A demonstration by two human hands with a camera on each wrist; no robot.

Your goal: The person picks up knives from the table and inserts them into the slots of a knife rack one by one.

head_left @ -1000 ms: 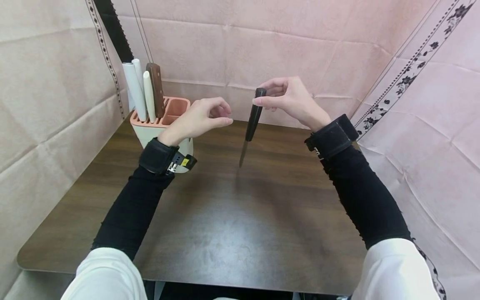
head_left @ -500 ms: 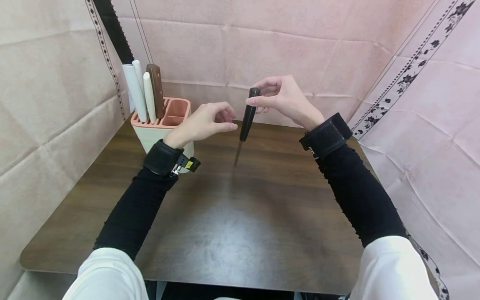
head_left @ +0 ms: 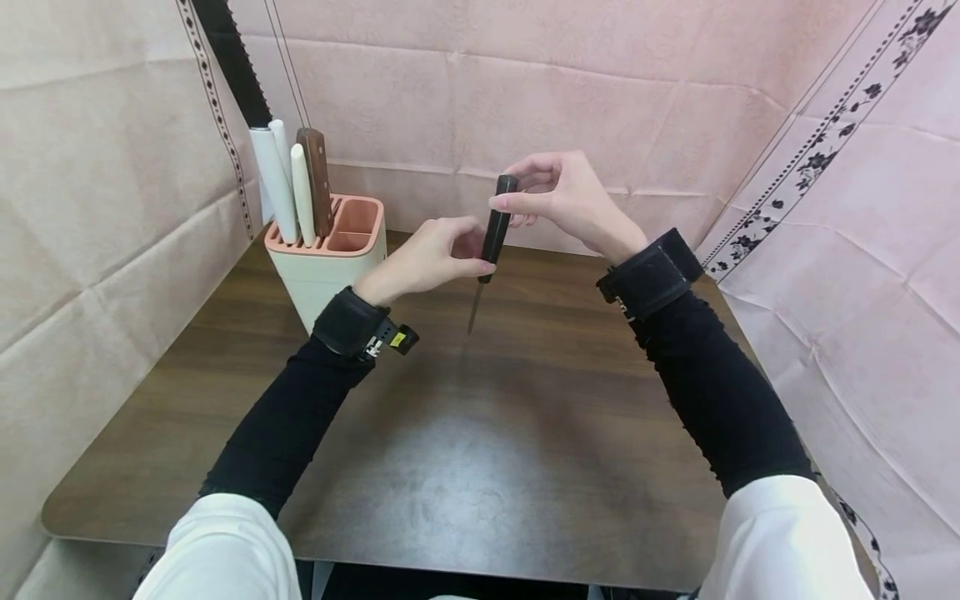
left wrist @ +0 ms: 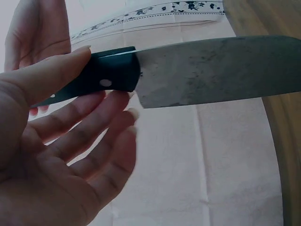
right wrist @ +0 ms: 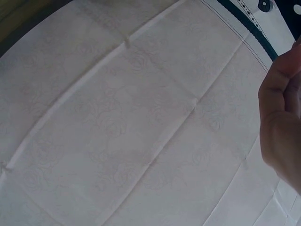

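Observation:
A kitchen knife with a black riveted handle hangs above the table, blade downward; its broad steel side shows in the left wrist view. My right hand pinches the upper end of the handle between thumb and fingers. Lower down, near the blade, my left hand has its thumb on one side of the handle and fingertips on the other. In the right wrist view, only part of the right hand shows at the right edge.
A pale knife holder with an orange slotted top stands at the back left. White-handled knives and a brown-handled knife stand in it. Patterned cloth surrounds the back and sides of the brown wooden table.
My left hand has moved right from beside the holder to the lower handle and taken hold there. My right hand and the knife have shifted slightly left.

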